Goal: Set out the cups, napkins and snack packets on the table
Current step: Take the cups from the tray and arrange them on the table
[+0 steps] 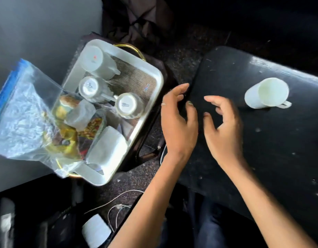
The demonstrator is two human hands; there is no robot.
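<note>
A white tray [151,72] on a dark stool at centre left holds three upturned white cups: a tall one [97,61] and two smaller ones [89,87] [129,104]. A stack of white napkins [106,147] lies at the tray's near end, beside colourful snack packets [91,126]. One white mug [266,93] lies on its side on the black table [262,149] at right. My left hand [177,120] hovers over the table's left edge, fingers apart, holding nothing. My right hand [224,129] is beside it over the table, fingers spread, empty.
A clear zip bag [24,113] with a blue seal and foil inside leans over the tray's left side. White cables [118,203] and a white charger [95,230] lie on the speckled floor below. A grey wall is at left.
</note>
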